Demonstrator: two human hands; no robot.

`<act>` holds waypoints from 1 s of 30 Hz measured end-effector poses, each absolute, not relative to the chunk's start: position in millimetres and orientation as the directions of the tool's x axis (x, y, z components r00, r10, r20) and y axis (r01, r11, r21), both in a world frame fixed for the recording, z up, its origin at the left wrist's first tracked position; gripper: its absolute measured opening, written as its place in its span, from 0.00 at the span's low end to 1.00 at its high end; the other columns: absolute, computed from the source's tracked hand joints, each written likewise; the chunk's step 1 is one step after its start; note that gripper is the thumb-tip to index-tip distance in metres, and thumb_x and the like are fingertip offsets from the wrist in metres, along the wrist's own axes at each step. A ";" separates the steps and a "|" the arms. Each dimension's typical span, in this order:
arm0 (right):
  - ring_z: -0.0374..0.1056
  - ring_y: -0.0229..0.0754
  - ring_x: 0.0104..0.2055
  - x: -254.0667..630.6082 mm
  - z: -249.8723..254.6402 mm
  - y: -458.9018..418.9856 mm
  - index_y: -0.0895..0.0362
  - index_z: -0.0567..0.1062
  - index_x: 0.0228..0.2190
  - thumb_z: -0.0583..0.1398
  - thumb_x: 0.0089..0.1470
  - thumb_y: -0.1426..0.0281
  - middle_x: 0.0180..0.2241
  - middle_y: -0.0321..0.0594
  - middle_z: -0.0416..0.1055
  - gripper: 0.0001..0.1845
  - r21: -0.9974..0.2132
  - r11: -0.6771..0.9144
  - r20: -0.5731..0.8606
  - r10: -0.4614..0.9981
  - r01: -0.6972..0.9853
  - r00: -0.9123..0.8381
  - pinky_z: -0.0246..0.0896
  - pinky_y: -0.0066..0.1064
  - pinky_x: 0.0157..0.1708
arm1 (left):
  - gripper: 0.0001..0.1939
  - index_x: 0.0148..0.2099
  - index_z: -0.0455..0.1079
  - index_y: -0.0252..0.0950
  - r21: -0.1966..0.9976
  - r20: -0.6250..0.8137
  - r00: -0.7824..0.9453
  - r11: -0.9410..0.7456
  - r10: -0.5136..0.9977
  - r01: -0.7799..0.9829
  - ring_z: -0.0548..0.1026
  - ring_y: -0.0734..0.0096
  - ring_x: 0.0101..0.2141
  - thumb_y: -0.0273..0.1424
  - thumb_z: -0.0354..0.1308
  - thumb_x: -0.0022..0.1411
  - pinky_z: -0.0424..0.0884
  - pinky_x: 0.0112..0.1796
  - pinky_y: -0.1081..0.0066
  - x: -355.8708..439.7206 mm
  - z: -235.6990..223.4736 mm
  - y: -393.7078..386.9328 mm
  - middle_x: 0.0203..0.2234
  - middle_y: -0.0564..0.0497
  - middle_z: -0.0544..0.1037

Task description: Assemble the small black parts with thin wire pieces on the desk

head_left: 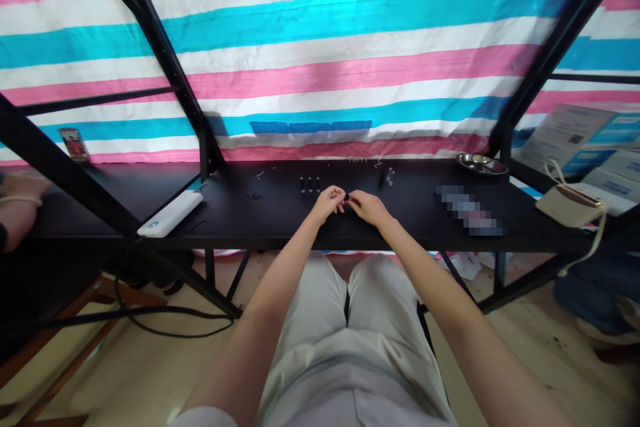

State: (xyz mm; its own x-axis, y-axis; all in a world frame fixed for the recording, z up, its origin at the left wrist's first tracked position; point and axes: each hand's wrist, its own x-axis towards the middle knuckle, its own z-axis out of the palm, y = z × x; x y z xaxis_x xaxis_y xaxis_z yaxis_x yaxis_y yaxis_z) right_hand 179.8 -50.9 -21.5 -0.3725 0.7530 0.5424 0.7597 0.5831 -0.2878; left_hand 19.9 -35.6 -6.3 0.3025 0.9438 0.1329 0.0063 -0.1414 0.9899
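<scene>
Small black piece (347, 197) sits pinched between left hand (327, 203) and right hand (367, 207).

**Small black part (347, 197) pinched between two hands, centre of the frame**

The part is too small to make out in detail; it sits at the fingertips where the left hand (327, 203) and right hand (368, 207) meet. Just above the left hand, three small upright black cylinders (309, 185) stand in a row, not touching either hand.
</scene>
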 end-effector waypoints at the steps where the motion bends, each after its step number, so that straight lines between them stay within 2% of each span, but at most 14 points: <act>1: 0.66 0.38 0.32 179.7 -21.5 -50.6 0.55 0.72 0.34 0.52 0.57 0.67 0.32 0.40 0.72 0.10 -0.294 0.579 0.545 0.755 0.761 -0.364 0.57 0.27 0.31 | 0.07 0.34 0.62 0.33 0.989 0.136 0.301 -0.145 0.944 0.007 0.69 0.81 0.15 0.29 0.56 0.58 0.54 0.15 0.82 20.1 -6.4 -35.7 0.19 0.57 0.69; 3: 0.67 0.39 0.32 181.3 -21.4 -49.2 0.56 0.72 0.35 0.53 0.56 0.66 0.32 0.41 0.72 0.10 -0.325 0.544 0.563 0.769 0.774 -0.304 0.57 0.27 0.32 | 0.06 0.35 0.61 0.33 0.989 0.139 0.287 -0.146 0.948 0.002 0.69 0.82 0.14 0.30 0.55 0.59 0.54 0.15 0.82 20.4 -6.9 -35.4 0.20 0.57 0.71; 5: 0.67 0.41 0.33 187.2 -20.7 -46.8 0.56 0.73 0.35 0.53 0.55 0.65 0.32 0.42 0.73 0.11 -0.384 0.439 0.577 0.801 0.812 -0.160 0.58 0.28 0.33 | 0.05 0.35 0.60 0.33 0.990 0.136 0.264 -0.141 0.955 0.000 0.69 0.82 0.14 0.29 0.53 0.60 0.54 0.15 0.81 20.6 -7.9 -34.5 0.20 0.56 0.71; 7: 0.68 0.42 0.33 197.8 -19.7 -43.4 0.56 0.73 0.34 0.53 0.55 0.64 0.32 0.43 0.73 0.12 -0.479 0.253 0.551 0.832 0.841 0.064 0.58 0.29 0.33 | 0.04 0.34 0.59 0.33 0.990 0.134 0.249 -0.140 0.959 0.010 0.68 0.81 0.14 0.28 0.52 0.60 0.55 0.15 0.81 20.4 -9.1 -33.6 0.20 0.56 0.71; 9: 0.69 0.44 0.33 211.4 -18.7 -39.0 0.57 0.74 0.32 0.54 0.54 0.64 0.31 0.44 0.74 0.12 -0.583 0.038 0.462 0.838 0.812 0.292 0.58 0.30 0.33 | 0.04 0.33 0.60 0.33 0.988 0.139 0.246 -0.149 0.959 0.025 0.69 0.81 0.14 0.27 0.52 0.60 0.55 0.15 0.81 20.0 -10.4 -33.1 0.19 0.56 0.71; 11: 0.69 0.45 0.34 224.6 -18.2 -33.4 0.57 0.74 0.30 0.55 0.52 0.65 0.31 0.45 0.74 0.11 -0.639 -0.099 0.373 0.827 0.763 0.420 0.59 0.31 0.34 | 0.04 0.33 0.61 0.33 0.986 0.148 0.247 -0.162 0.958 0.037 0.69 0.81 0.14 0.27 0.52 0.59 0.56 0.15 0.81 19.5 -11.7 -32.6 0.19 0.57 0.70; 14: 0.69 0.44 0.34 237.4 -18.3 -23.5 0.57 0.74 0.29 0.56 0.50 0.66 0.30 0.45 0.75 0.10 -0.639 -0.141 0.332 0.836 0.757 0.436 0.59 0.31 0.35 | 0.04 0.33 0.61 0.33 0.984 0.157 0.253 -0.174 0.954 0.044 0.69 0.81 0.14 0.27 0.53 0.58 0.56 0.15 0.81 18.7 -13.8 -31.3 0.18 0.57 0.70; 22: 0.69 0.44 0.35 242.2 -20.6 -5.8 0.58 0.74 0.29 0.55 0.50 0.67 0.30 0.46 0.74 0.10 -0.497 -0.105 0.342 0.888 0.861 0.306 0.60 0.32 0.36 | 0.03 0.32 0.61 0.33 0.983 0.155 0.257 -0.176 0.954 0.058 0.69 0.81 0.14 0.27 0.53 0.58 0.56 0.15 0.81 18.6 -16.8 -28.3 0.18 0.56 0.70; 30: 0.69 0.44 0.34 242.6 -19.2 -3.2 0.58 0.75 0.29 0.55 0.50 0.68 0.29 0.47 0.73 0.10 -0.485 -0.133 0.328 0.888 0.864 0.321 0.60 0.31 0.36 | 0.03 0.32 0.61 0.33 0.983 0.151 0.259 -0.173 0.954 0.065 0.69 0.82 0.14 0.26 0.53 0.58 0.56 0.15 0.82 19.4 -16.3 -28.0 0.18 0.57 0.70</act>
State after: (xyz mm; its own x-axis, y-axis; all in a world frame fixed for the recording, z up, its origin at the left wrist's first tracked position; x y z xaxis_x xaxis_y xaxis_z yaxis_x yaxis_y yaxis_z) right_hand 242.6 -3.2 -19.2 0.3215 0.8882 0.3283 0.8641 -0.1334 -0.4853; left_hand 19.4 -28.0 -16.3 0.2585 0.9541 0.1513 0.0649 -0.1734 0.9827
